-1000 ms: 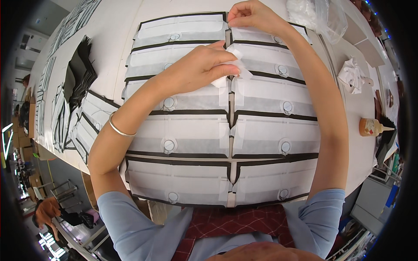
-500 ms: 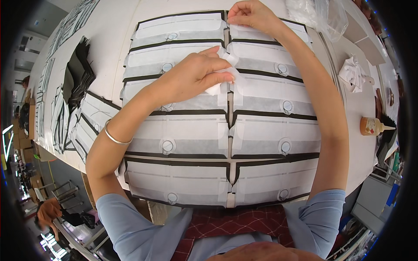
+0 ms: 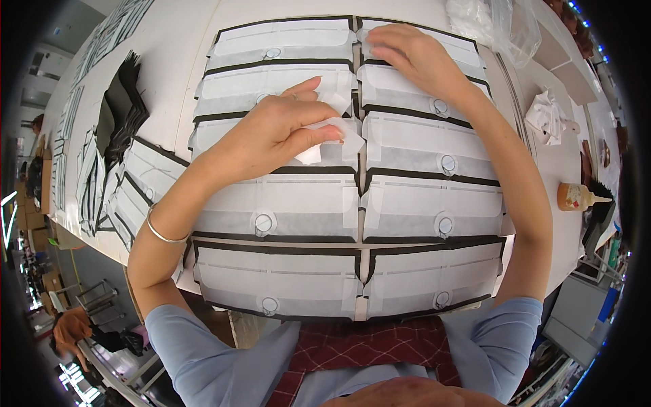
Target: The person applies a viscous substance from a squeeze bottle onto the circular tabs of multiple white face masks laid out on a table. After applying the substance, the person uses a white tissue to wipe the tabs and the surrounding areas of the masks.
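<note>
Between the thumb and fingers of my left hand (image 3: pixel 271 132) is a small bunch of white pieces (image 3: pixel 351 136), thin and slightly see-through. It hovers over the middle of two columns of black-edged white panels (image 3: pixel 298 193). Each panel has a grey lower band, and most show a round disc. My right hand (image 3: pixel 417 61) lies over the far right panel (image 3: pixel 434 44), close to its left edge, fingers and thumb apart. Similar pale pieces, such as the strip (image 3: pixel 350 207), lie along the panels' inner edges. My hands hide parts of several panels.
To the left stands a stack of dark folded pieces (image 3: pixel 122 102), with more black-edged panels (image 3: pixel 152 169) beside it. On the right are a crumpled white cloth (image 3: pixel 546 117) and a squeeze bottle (image 3: pixel 575 197) with amber contents. Clear plastic bags (image 3: pixel 512 30) lie at the far right.
My left hand has moved left and slightly nearer with the white pieces. My right hand has come nearer and its pinch at the far panel's edge has loosened.
</note>
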Demonstrator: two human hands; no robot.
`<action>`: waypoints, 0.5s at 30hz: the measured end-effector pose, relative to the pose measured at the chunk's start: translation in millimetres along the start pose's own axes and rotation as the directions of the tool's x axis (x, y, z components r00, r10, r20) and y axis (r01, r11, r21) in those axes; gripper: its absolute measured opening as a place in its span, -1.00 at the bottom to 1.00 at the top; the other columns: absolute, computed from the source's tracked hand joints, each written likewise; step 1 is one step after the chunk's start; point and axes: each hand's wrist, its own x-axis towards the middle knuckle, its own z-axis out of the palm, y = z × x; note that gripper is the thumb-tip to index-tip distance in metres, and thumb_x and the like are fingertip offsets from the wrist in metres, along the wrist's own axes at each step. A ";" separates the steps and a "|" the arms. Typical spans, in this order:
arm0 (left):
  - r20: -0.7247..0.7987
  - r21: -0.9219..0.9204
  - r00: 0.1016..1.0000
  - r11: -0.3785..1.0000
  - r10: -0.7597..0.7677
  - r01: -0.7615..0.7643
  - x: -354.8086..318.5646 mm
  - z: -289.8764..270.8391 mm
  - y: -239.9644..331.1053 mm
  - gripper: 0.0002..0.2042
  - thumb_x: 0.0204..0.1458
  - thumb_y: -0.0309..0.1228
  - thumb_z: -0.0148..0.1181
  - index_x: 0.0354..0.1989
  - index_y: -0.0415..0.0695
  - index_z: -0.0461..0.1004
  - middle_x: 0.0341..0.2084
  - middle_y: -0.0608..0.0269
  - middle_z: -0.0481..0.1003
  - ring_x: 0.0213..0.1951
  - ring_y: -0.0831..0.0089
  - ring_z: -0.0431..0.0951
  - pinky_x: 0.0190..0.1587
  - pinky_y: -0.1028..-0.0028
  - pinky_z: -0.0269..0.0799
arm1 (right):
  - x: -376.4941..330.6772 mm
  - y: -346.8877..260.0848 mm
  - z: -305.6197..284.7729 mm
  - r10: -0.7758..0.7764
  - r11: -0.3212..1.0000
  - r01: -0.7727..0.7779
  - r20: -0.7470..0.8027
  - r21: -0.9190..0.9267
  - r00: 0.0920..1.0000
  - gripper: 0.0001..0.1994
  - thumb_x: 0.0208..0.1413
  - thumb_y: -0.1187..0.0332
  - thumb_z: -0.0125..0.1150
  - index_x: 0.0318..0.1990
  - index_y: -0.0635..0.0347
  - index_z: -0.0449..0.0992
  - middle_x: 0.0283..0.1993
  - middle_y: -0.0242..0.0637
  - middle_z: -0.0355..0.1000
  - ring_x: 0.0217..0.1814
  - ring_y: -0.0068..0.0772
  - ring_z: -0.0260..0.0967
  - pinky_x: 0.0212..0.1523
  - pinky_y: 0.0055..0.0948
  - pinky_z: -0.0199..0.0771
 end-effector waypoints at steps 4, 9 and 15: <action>0.008 0.019 1.000 1.000 -0.007 0.007 -6.6 -4.3 -2.2 -0.87 0.20 -0.44 0.19 -0.23 -0.27 0.56 -0.76 0.32 0.19 -0.60 0.50 0.25 0.50 0.08 -0.02 | -10.2 -2.3 -10.7 -0.058 0.998 0.058 0.168 0.003 0.984 -0.63 0.33 0.18 0.08 0.14 0.20 0.53 0.29 -0.20 0.41 0.39 -0.10 0.26 0.38 -0.20 0.25; 0.012 0.013 0.998 0.998 -0.057 0.057 -12.6 -5.2 -2.3 -0.86 0.21 -0.43 0.18 -0.22 -0.25 0.57 -0.76 0.29 0.26 -0.58 0.49 0.33 0.51 0.08 -0.04 | -10.4 8.6 -19.3 -0.073 0.997 0.078 0.301 -0.003 0.951 -0.59 0.35 0.16 0.02 0.24 0.12 0.47 0.35 -0.23 0.36 0.46 -0.13 0.18 0.45 -0.23 0.16; 0.022 0.031 0.997 0.997 -0.073 0.073 -17.4 -7.9 -6.7 -0.84 0.22 -0.40 0.17 -0.21 -0.25 0.57 -0.75 0.27 0.29 -0.57 0.49 0.38 0.51 0.08 -0.05 | -6.8 13.9 -24.8 -0.128 0.992 0.118 0.348 0.048 0.929 -0.59 0.37 0.17 -0.01 0.28 0.08 0.44 0.38 -0.27 0.33 0.51 -0.15 0.11 0.49 -0.20 0.10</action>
